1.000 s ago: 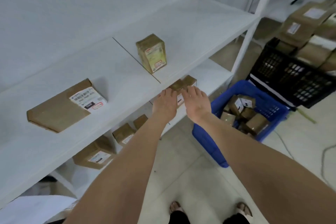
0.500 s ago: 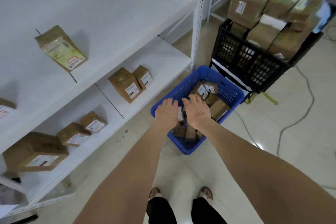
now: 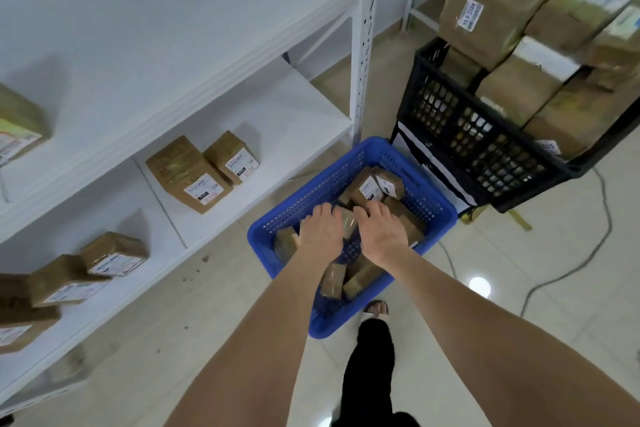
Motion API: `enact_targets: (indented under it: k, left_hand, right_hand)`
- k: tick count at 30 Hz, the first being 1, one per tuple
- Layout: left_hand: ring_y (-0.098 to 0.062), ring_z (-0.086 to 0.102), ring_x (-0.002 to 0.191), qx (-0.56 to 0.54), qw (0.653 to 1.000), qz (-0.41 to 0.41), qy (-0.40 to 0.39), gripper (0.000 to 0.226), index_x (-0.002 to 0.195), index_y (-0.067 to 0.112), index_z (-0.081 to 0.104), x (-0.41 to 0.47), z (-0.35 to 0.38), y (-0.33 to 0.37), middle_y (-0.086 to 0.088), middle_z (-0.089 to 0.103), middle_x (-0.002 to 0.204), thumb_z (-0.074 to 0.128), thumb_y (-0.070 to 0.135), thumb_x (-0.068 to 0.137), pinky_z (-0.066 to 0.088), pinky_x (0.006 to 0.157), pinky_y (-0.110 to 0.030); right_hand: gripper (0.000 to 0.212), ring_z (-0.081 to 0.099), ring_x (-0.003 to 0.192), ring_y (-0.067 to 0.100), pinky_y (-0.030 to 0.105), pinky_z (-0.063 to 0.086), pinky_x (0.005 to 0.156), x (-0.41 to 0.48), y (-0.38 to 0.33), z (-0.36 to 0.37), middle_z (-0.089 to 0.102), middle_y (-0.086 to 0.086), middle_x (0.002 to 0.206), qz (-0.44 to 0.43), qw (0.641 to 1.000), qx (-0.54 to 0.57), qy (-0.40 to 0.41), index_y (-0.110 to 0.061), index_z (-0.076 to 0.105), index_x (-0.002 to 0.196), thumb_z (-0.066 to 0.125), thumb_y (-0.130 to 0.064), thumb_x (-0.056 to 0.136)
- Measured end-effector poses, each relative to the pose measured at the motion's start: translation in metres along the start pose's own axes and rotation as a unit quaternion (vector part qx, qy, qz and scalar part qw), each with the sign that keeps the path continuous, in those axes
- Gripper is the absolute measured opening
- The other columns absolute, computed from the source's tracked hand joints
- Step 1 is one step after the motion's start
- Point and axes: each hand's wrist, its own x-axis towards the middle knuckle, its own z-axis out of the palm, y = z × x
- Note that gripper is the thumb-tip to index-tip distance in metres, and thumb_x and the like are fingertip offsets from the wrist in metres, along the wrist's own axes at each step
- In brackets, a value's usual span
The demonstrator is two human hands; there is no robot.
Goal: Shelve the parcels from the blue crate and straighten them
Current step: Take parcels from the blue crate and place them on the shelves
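Observation:
The blue crate [image 3: 311, 192] stands on the floor by the white shelf unit [image 3: 277, 121] and holds several small brown parcels [image 3: 369, 185]. Both my hands reach down into it. My left hand [image 3: 320, 230] and my right hand [image 3: 381, 232] lie side by side with fingers spread, flanking a small brown parcel [image 3: 348, 224] and touching it. No grip on it shows. On the lower shelf two labelled parcels [image 3: 188, 173] stand side by side, and further left more parcels [image 3: 114, 253] lie at skewed angles.
A black crate [image 3: 467, 135] piled with large brown boxes [image 3: 491, 10] stands right behind the blue one. The shelf post [image 3: 362, 45] rises just left of it. A cable [image 3: 571, 267] runs across the tiled floor at right. One parcel [image 3: 17, 128] sits on the upper shelf's left edge.
My hands left the shelf parcels, swung right and down, and went into the blue crate. My view turned from the shelves toward the crate.

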Motion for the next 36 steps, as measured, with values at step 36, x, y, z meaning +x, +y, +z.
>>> enact_targets:
  k: [36]
  left_hand:
    - [-0.029,0.063,0.101,-0.689,0.527,-0.497,-0.025,0.086,0.120,0.011,0.059,0.262,0.310,0.053,-0.010,0.065,0.110,0.068,0.054,0.046,0.052,0.092,-0.044]
  right_hand:
    - [0.064,0.052,0.118,0.030,0.037,0.047,0.092,0.296,0.168,0.252,0.051,0.013,0.131,0.224,0.921,0.283,-0.149,-0.009,0.047,0.135,0.064,-0.048,0.087]
